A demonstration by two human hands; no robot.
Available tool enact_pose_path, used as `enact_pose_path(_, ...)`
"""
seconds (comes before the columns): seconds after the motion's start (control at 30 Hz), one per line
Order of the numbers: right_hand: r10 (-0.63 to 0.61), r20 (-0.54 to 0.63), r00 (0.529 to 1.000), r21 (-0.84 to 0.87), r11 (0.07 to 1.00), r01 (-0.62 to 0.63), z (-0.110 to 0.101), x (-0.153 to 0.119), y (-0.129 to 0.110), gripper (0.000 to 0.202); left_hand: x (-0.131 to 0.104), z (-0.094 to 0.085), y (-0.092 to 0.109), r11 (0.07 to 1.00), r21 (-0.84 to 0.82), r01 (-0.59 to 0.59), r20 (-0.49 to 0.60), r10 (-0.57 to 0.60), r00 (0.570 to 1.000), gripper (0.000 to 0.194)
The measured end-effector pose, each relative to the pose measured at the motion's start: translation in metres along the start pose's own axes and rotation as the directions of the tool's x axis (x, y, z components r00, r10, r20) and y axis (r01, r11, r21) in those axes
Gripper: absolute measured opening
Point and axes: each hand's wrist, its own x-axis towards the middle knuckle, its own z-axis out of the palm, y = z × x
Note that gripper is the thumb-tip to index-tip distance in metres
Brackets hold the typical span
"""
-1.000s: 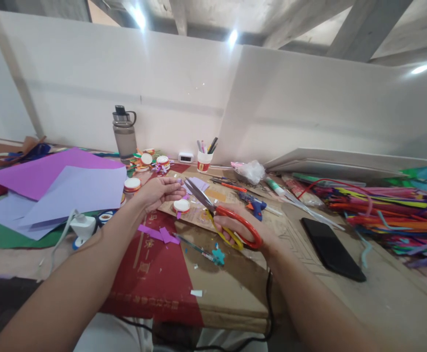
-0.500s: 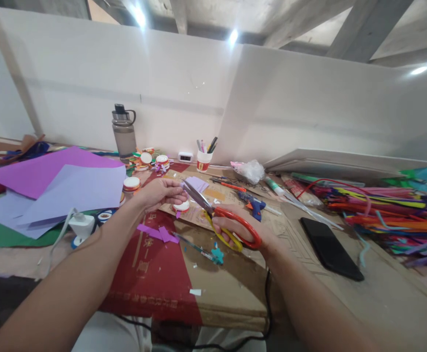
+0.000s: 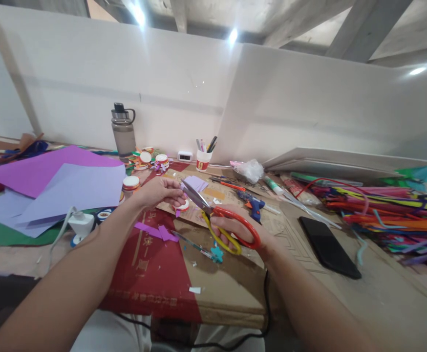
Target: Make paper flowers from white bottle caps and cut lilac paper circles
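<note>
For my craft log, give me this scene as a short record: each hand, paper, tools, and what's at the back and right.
Right hand: holds red-and-yellow-handled scissors
Left hand: fingertips near the blades; whether it pinches anything is unclear
Paper: lilac sheet partly over a purple sheet, left
Other tool: blue glue gun
Back: bottle, cup of pens
Right: black phone

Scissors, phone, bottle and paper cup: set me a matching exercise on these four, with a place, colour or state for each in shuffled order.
1. scissors
2. phone
3. bottle
4. paper cup

A. holding pens
B. grey, with a looped handle on its lid
C. gripped in the right hand
D. black, lying flat

Pairs: 1-C, 2-D, 3-B, 4-A
</note>
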Motion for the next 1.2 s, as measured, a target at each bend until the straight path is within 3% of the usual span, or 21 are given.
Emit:
enact_pose_path(0.53, 0.038, -0.028, 0.999, -0.004, 0.999, -0.039, 0.004, 0.002, 0.003, 0.035, 0.0, -0.005, -0.001, 0.993, 0.105, -0.049, 0.047, 0.044, 0.998, 0.028)
enact_pose_path(0.73, 0.03, -0.078, 0.996, -0.008, 0.999, -0.031, 0.006, 0.002, 0.004, 0.035, 0.001, -0.005, -0.001, 0.995, 0.101, -0.007, 0.03, 0.004, 1.0, 0.028)
enact_pose_path(0.83, -0.003, -0.188, 0.982, -0.023, 1.0, -0.001, 0.005, 0.009, 0.009, 0.032, 0.001, -0.001, 0.0, 0.999, 0.033, 0.012, -0.03, -0.011, 0.999, 0.025)
enact_pose_path(0.93, -0.047, -0.441, 0.896, -0.192, 0.98, -0.043, -0.002, 0.02, 0.016, 0.023, 0.001, 0.006, 0.001, 0.995, -0.103, -0.01, -0.149, -0.006, 0.989, 0.017)
enact_pose_path(1.03, -0.113, -0.571, 0.813, -0.533, 0.804, -0.263, -0.011, 0.029, 0.027, 0.021, 0.002, 0.012, -0.001, 0.968, -0.241, -0.067, -0.231, 0.01, 0.973, 0.013)
enact_pose_path(1.13, -0.097, -0.595, 0.798, -0.712, 0.524, -0.468, -0.016, 0.032, 0.036, 0.032, 0.004, 0.017, -0.006, 0.931, -0.351, -0.097, -0.255, 0.004, 0.967, 0.018)
enact_pose_path(1.2, -0.062, -0.6, 0.798, -0.743, 0.412, -0.527, -0.016, 0.032, 0.039, 0.036, 0.005, 0.019, -0.009, 0.919, -0.383, -0.092, -0.237, -0.001, 0.972, 0.022)
